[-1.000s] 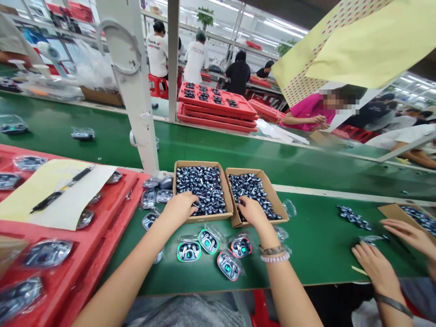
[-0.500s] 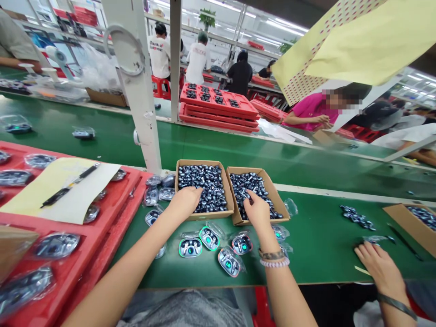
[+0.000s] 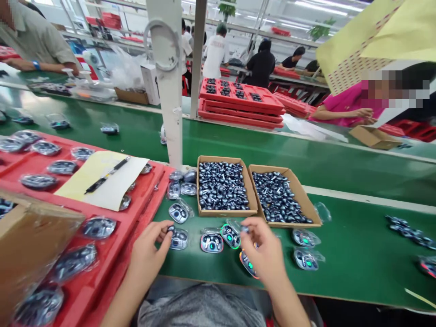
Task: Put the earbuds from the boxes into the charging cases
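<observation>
My left hand [image 3: 148, 247] pinches a dark glossy earbud [image 3: 170, 228] between thumb and fingertips, just left of an earbud charging case [image 3: 179, 239]. My right hand [image 3: 264, 247] has its thumb and fingers closed on a small shiny piece that looks like an earbud [image 3: 244, 229], partly hidden and blurred. Beneath that hand a lit case [image 3: 249, 263] is partly covered. Between my hands lie a case with earbuds in it [image 3: 211, 242] and a green-lit case [image 3: 230, 236], both with clear lids raised. Behind them stand a left carton [image 3: 226, 212] and a right carton [image 3: 289, 224], full of loose earbuds.
Red trays [image 3: 160, 181] at left carry bagged cases, a yellow sheet [image 3: 102, 181] and a pen [image 3: 107, 175]. A brown box [image 3: 37, 245] overlaps them. A white post [image 3: 166, 91] rises behind. Two lit cases [image 3: 305, 259] lie right. Co-workers sit beyond the green belt [image 3: 306, 163].
Both hands have come out of the earbud cartons towards me and now hover over the front cases, holding small pieces. The view has turned left; the neighbour's hand at right is out of sight.
</observation>
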A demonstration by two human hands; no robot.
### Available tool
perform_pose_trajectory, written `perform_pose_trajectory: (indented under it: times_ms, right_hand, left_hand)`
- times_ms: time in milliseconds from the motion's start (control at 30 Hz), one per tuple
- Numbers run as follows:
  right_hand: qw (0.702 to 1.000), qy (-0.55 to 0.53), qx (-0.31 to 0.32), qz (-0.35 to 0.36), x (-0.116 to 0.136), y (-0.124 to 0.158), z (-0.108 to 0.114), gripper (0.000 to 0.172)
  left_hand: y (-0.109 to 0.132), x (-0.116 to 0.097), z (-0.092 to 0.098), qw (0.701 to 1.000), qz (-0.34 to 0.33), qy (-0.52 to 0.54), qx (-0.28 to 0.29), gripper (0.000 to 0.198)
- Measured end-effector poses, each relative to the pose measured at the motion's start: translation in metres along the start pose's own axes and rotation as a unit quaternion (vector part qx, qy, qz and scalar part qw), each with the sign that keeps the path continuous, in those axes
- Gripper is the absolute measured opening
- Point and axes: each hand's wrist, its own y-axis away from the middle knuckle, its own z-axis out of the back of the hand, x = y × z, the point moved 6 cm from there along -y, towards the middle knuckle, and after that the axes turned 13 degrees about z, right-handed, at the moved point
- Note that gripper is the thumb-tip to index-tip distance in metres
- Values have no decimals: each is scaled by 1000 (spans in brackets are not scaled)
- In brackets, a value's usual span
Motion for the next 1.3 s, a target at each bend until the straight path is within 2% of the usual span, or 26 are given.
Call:
perform_pose_trajectory:
  times_ms: [100, 200, 267, 367, 500, 733, 967, 1100, 1200, 1300]
  right_hand:
    - [987, -5, 158, 41, 40, 23, -58, 16]
    - [958, 31, 278, 62, 53, 40, -103, 22]
    - [945, 59, 316, 62, 50, 45, -122, 23]
    - [944, 89, 309, 66, 43, 45, -136, 30]
    - [958, 83, 262, 77, 39, 39, -140, 49]
    - [977, 69, 193, 56, 35, 24, -142, 30]
    - [975, 89, 192, 64, 34, 14, -153, 27]
    - [977, 77, 189, 68, 38, 15, -156, 25]
    - [979, 57, 176, 88, 47, 18, -145, 25]
    - [983, 54, 133, 113, 49, 14, -111, 25]
  left_hand:
    - [15, 5, -2, 997, -18, -35, -69, 19]
    - [29, 10, 2, 992, -41, -40, -108, 18]
    - [37, 13, 1, 991, -72, -38, -103, 18]
    - [45, 17, -7, 987, -133, -35, -80, 20]
    - [41, 19, -20, 984, -165, -25, -65, 25]
    - [24, 20, -24, 988, -110, -56, -94, 21]
    - [23, 19, -20, 977, -90, -120, -150, 15]
    - [23, 23, -17, 975, -80, -136, -153, 17]
    - [25, 28, -12, 975, -68, -137, -159, 16]
    - [25, 16, -3, 975, -78, -119, -173, 11]
